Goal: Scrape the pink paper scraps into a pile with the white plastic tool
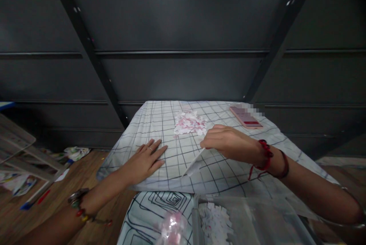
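My left hand (150,158) lies flat with its fingers spread on the checked tablecloth (171,153), near the table's left side. In my right hand (225,142), closed fingers grip a thin white card or folded sheet of paper (195,164), tilted so that its lower edge meets the cloth. Just beyond that hand is a heap of white and pink paper scraps (190,123). What is printed on the sheet, if anything, cannot be made out.
A phone (246,118) lies at the back right. Below the front edge stands a clear plastic bin (257,214) with paper pieces (215,224), beside a shiny pink wrapped packet (173,228). Dark panels (183,79) rise behind the table; a rack (28,153) is at left.
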Demonstrator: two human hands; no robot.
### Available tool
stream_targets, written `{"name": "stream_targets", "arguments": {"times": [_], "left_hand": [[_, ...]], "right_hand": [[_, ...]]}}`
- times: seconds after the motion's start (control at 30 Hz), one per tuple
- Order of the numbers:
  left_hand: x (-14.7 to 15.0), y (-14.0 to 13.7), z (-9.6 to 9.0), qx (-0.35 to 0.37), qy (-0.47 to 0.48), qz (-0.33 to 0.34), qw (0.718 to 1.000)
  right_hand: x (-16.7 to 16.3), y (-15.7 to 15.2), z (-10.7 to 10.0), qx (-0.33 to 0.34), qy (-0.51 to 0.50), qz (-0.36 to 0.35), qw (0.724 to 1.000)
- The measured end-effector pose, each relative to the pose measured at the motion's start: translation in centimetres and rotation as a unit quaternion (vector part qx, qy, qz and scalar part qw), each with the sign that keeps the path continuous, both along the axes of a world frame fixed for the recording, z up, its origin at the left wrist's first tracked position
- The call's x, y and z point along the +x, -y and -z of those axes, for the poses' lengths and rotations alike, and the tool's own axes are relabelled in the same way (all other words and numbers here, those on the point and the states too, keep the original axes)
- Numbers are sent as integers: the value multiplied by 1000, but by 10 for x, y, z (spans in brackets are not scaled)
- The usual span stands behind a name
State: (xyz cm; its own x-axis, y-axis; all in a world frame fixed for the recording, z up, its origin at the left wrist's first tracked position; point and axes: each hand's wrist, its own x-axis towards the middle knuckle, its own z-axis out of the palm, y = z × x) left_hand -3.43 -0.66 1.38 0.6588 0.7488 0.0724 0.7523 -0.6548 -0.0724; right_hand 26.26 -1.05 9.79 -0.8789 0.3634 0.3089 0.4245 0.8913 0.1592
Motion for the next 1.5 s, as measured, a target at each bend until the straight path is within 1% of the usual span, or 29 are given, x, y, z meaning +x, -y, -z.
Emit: {"name": "stream_targets", "arguments": {"times": [0.07,0.17,0.27,0.37,0.53,0.7,0.8,0.87,0.97,1.07,1.2,1.37,1.43,1.5], "left_hand": [[8,4,-2,-21,12,6,1000],[21,8,-4,-49,28,41,998],[28,10,-2,-78,18,64,995],[29,11,1,-94,-2,61,994],[28,13,1,-99,-17,56,993],[32,12,0,-101,-19,49,993],[38,12,-2,-88,-6,57,994],[42,12,-3,-92,-5,66,994],[46,14,-4,-115,-20,74,990],[47,15,-3,-120,-21,74,990],[46,16,-2,-111,-13,80,991],[45,16,-2,-105,-6,83,991],[46,16,-1,-103,-4,83,991],[45,16,0,-101,-4,83,991]], "right_hand": [[3,0,1,13,-25,8,1000],[1,-2,7,22,-57,28,998],[0,-1,12,11,-37,33,999],[6,5,12,-13,-24,34,999],[25,17,4,-46,-15,54,997],[29,20,3,-4,-26,59,998],[26,19,6,3,-26,61,998],[26,20,7,-4,-22,61,998],[31,24,8,-32,-30,68,997],[36,33,6,-58,-48,81,994],[38,46,1,-50,-57,106,991],[40,61,-4,-65,-54,155,984],[43,67,-5,-55,-48,158,985],[46,74,-5,-31,-35,140,989]]}}
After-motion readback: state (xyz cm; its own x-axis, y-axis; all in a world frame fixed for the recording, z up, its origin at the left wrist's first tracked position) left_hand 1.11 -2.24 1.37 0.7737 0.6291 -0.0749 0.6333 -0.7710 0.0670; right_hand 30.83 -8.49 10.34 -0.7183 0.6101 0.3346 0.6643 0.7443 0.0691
